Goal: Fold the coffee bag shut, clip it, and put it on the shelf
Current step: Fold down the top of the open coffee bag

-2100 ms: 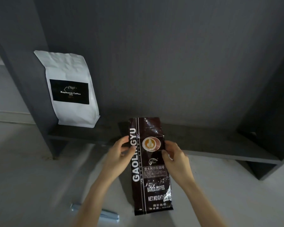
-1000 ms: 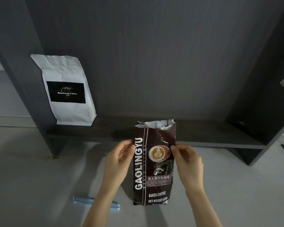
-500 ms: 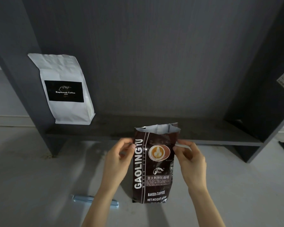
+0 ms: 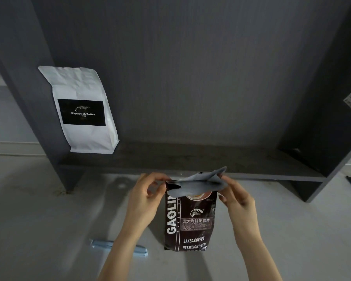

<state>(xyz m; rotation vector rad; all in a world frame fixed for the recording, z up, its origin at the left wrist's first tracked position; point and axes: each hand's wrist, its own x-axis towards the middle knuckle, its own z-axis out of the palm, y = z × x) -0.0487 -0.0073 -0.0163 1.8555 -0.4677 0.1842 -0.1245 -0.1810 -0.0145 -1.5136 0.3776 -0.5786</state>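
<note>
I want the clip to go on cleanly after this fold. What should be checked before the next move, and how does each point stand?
1. Both hands on the dark coffee bag top: left hand, right hand: ok.
2. Top flap bent forward: ok.
3. Fold flat and tight: not ok, it sits loose and uneven.
4. Blue clip within reach on the floor: ok, lying under the left forearm.
5. Shelf space beside the white bag: ok.
</note>
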